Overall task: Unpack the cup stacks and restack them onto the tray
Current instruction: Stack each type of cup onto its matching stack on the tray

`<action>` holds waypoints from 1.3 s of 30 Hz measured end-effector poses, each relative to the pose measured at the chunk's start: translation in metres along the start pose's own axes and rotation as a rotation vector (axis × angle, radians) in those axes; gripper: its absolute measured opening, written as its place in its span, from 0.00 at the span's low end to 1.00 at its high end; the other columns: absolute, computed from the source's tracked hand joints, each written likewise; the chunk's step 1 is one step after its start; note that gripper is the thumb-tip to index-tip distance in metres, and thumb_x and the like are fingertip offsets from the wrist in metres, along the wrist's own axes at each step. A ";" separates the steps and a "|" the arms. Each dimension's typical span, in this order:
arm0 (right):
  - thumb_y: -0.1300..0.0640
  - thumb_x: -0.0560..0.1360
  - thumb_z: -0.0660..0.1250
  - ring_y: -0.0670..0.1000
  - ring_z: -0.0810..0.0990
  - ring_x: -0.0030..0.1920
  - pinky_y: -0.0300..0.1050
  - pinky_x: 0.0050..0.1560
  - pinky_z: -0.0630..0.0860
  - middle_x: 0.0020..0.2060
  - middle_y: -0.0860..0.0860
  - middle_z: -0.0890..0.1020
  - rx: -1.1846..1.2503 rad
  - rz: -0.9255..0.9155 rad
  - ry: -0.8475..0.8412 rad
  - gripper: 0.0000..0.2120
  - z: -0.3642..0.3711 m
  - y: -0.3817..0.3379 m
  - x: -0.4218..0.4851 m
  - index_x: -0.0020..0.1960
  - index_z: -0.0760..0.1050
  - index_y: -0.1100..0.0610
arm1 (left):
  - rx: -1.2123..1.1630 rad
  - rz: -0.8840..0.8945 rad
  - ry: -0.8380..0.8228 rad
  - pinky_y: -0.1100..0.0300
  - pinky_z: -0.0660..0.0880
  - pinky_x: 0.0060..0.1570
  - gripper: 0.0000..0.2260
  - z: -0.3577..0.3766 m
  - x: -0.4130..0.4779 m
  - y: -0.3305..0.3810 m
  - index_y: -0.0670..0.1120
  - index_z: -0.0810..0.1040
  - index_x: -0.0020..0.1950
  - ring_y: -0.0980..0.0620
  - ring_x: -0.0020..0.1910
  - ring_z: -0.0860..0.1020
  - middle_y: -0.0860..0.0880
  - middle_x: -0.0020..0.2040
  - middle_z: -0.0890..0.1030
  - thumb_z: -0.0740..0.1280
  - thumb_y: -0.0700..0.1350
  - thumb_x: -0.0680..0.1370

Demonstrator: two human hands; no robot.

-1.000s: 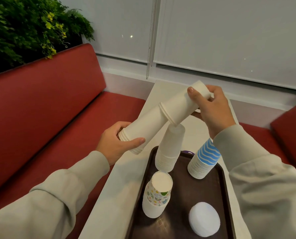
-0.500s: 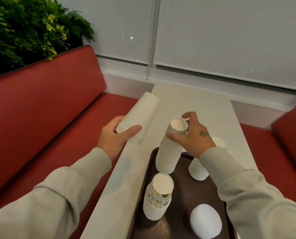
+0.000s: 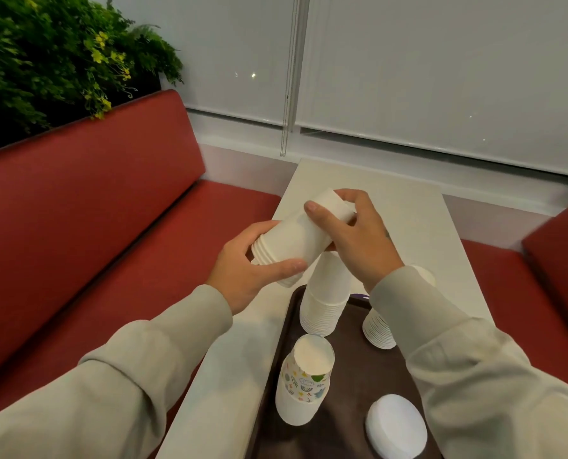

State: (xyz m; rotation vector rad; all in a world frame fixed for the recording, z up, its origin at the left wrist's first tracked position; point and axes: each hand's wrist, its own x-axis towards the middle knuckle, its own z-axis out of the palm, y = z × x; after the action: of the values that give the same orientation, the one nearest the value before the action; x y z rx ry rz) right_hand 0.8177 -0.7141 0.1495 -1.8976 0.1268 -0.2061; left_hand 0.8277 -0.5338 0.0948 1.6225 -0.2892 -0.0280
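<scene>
Now the left hand [image 3: 242,271] is gripping the rim end of a tilted cup stack [image 3: 295,236], fingers [image 3: 285,267] curled, the right hand [image 3: 358,241] gripping its base end, above the tray [image 3: 352,366].

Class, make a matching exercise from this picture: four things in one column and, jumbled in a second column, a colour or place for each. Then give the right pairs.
Things
1. tilted white cup stack
2. patterned cup stack
3. bench
4. tray

Colour or place
a. red
b. dark brown
c. gripped by the left hand and the right hand
d. standing on the tray's left side

Pairs: 1-c, 2-d, 3-a, 4-b
</scene>
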 end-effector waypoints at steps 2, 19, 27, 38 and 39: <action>0.35 0.70 0.73 0.46 0.83 0.48 0.54 0.57 0.81 0.53 0.45 0.80 0.049 0.020 0.015 0.28 -0.002 0.001 0.002 0.64 0.68 0.42 | 0.021 -0.015 -0.036 0.61 0.79 0.51 0.29 -0.002 0.000 -0.003 0.54 0.78 0.64 0.57 0.57 0.80 0.55 0.57 0.82 0.82 0.46 0.65; 0.43 0.74 0.74 0.49 0.82 0.50 0.56 0.52 0.83 0.51 0.49 0.80 0.166 -0.050 0.243 0.22 -0.045 -0.014 0.021 0.62 0.69 0.48 | -0.096 -0.157 0.047 0.62 0.79 0.49 0.22 -0.017 0.000 -0.020 0.52 0.79 0.58 0.56 0.53 0.82 0.54 0.52 0.85 0.80 0.42 0.67; 0.41 0.71 0.75 0.46 0.76 0.45 0.33 0.38 0.70 0.54 0.51 0.76 -0.309 -0.098 0.170 0.31 -0.052 -0.010 0.014 0.69 0.65 0.45 | -0.217 -0.226 0.177 0.54 0.81 0.55 0.24 -0.025 0.005 -0.030 0.48 0.79 0.59 0.49 0.55 0.83 0.49 0.54 0.84 0.77 0.46 0.63; 0.39 0.71 0.74 0.52 0.75 0.64 0.44 0.55 0.70 0.64 0.50 0.76 -0.386 0.023 0.019 0.36 -0.028 0.034 0.004 0.72 0.64 0.47 | -0.254 -0.194 0.101 0.58 0.80 0.51 0.24 -0.019 0.006 -0.022 0.49 0.79 0.61 0.50 0.56 0.83 0.48 0.58 0.83 0.79 0.43 0.67; 0.38 0.73 0.72 0.51 0.75 0.64 0.43 0.56 0.70 0.63 0.49 0.76 -0.346 -0.012 0.063 0.32 -0.028 0.027 0.003 0.71 0.65 0.47 | -0.253 -0.188 0.089 0.58 0.80 0.51 0.23 -0.018 0.005 -0.021 0.49 0.79 0.61 0.50 0.57 0.83 0.48 0.59 0.83 0.79 0.41 0.68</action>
State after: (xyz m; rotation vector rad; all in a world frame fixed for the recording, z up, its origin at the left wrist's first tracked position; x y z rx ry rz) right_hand 0.8153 -0.7497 0.1331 -2.2369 0.2040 -0.2650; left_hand 0.8397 -0.5159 0.0765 1.3902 -0.0603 -0.1311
